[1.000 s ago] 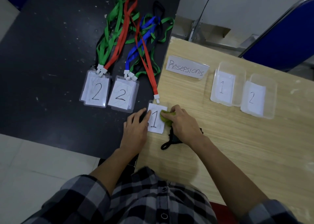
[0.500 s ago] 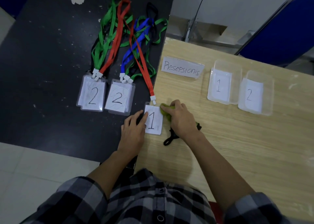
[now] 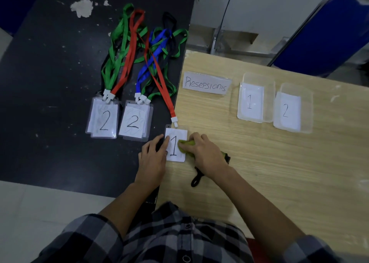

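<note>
Pressing a bunched green cloth (image 3: 186, 143) onto the badge marked 1 (image 3: 174, 151), the right hand (image 3: 206, 154) curls its fingers round the cloth over the card's right half. The left hand (image 3: 152, 158) lies flat, its straight fingertips pinning the badge's left edge. The badge rests between both hands at the wooden table (image 3: 259, 173) edge. Its red lanyard (image 3: 159, 79) runs away beyond the fingertips.

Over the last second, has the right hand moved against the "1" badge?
Yes. Against the "1" badge, the right hand with its green cloth slid from the badge's upper right corner down and inward, toward the digit.
</note>
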Available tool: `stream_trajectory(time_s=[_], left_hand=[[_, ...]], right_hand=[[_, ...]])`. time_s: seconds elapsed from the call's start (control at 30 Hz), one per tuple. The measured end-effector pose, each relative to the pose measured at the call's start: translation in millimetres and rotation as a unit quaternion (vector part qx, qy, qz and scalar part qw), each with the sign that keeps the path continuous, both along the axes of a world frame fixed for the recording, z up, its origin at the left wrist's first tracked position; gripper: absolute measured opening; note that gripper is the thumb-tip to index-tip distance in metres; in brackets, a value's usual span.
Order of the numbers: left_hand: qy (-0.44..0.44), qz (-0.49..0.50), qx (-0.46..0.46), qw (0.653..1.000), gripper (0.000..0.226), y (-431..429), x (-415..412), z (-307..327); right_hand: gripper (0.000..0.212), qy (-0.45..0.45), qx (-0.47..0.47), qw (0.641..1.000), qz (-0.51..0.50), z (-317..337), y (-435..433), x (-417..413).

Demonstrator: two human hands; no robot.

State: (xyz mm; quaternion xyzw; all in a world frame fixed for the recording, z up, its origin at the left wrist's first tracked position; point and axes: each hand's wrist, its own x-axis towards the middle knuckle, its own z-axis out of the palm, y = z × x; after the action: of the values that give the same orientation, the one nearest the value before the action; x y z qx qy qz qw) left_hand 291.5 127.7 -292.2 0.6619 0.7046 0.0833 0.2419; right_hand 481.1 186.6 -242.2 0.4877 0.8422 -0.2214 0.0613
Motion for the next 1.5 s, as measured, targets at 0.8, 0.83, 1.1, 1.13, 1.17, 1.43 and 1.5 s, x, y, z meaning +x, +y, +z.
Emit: stream_trajectory(time_s=[0.8,0.83,1.1,1.13,1.17,1.43,1.5], left_hand=[[0.004,-0.006,-0.01,1.0,0.053,0.4,0.0,3.7],[0.002,-0.006,-0.01,1.0,0.053,0.7,-0.1,3.4],[0.004,-0.003,-0.008,1.0,0.053,-0.1,0.5,4.0],[0.004,-0.003,-0.008,1.0,0.053,0.1,0.7,4.3],[0.004,-0.003,-0.009,1.0,0.053,0.5,0.6,4.5],[-0.003,-0.004,-0.011,1.0,0.052,0.2,0.2,6.2],[0.0,-0.003,-0.009,1.0,0.052,0.3,0.7,5.3]], right_hand=[[0.053,-0.006,0.019,1.0,0.014,-7.8,10.9,6.0],[0.057,-0.012,0.026,1.0,-0.012,-9.8,16.9,6.2],[0.041,0.008,0.022,0.999,0.035,-6.7,-17.3,4.1],[0.042,0.013,0.023,0.999,0.044,-6.7,-15.8,9.3],[0.044,0.013,0.024,0.999,0.034,-8.0,-10.4,11.7],[0.051,0.007,0.017,0.998,0.061,-8.5,-25.5,2.6],[0.049,0.01,0.017,1.0,0.019,-11.4,-13.4,9.7]])
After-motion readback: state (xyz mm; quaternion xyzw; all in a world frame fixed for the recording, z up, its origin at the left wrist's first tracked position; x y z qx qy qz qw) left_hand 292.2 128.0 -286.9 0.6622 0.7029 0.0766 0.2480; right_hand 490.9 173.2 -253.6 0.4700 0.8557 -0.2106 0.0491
